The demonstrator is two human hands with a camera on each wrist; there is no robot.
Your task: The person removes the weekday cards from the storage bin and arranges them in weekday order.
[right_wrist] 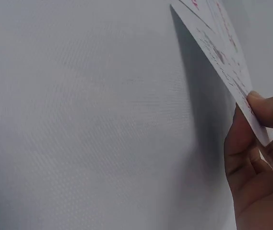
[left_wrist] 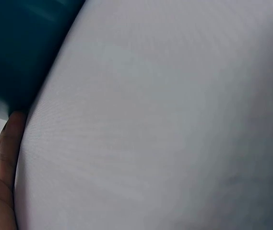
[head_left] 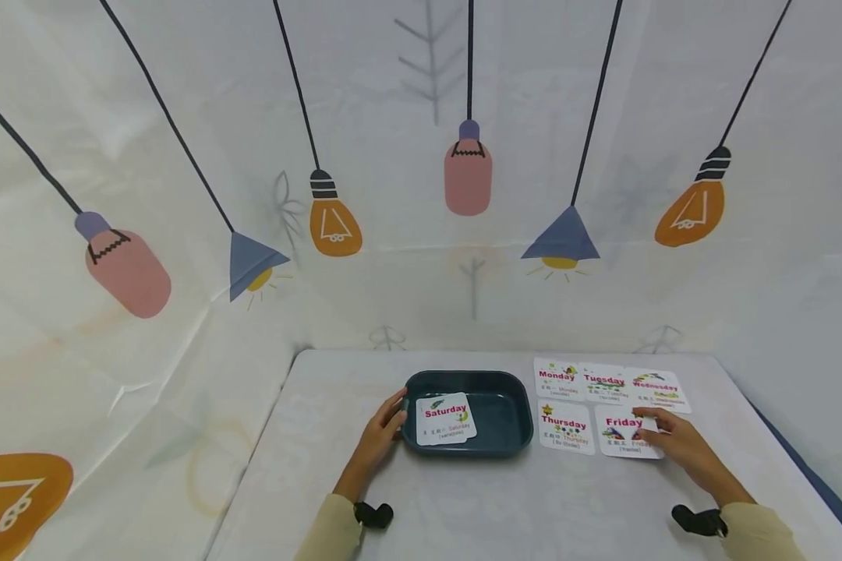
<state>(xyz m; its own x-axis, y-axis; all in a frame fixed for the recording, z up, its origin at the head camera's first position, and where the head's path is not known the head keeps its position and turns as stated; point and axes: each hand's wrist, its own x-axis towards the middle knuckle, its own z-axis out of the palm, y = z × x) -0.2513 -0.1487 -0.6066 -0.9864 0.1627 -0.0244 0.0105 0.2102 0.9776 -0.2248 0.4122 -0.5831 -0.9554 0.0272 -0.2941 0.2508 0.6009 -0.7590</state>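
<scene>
Where the head view looks down on the white tabletop (head_left: pixel 477 506), a dark teal tray (head_left: pixel 501 417) sits near the middle, with the Saturday card (head_left: pixel 445 432) lying face up inside at its nine o'clock side. The left hand (head_left: pixel 375 438) rests against the tray's nine o'clock end, fingers loosely extended and touching it. Toward three o'clock from the tray, five cards form two rows: the Monday card (head_left: pixel 557 389), Tuesday card (head_left: pixel 603 393) and Wednesday card (head_left: pixel 663 384) along the twelve o'clock side, with the Thursday card (head_left: pixel 566 440) and Friday card (head_left: pixel 619 446) on the six o'clock side. The right hand (head_left: pixel 691 453) pinches the Friday card from its three o'clock side. Each wrist carries a black strap beside a pale sleeve (head_left: pixel 331 530). Beyond, at twelve o'clock, hangs a white sheet (head_left: pixel 407 288) printed with lamps.

In the left wrist view, the tray's dark wall fills the eleven o'clock corner; the left hand comes in from eight o'clock, its fairly straight fingers reaching the tray's lower edge.

In the right wrist view, the right hand enters from four o'clock, gripping the card between fingers on both faces. The card slants up toward twelve o'clock, its near edge raised above the tabletop, with a shadow beneath.
</scene>
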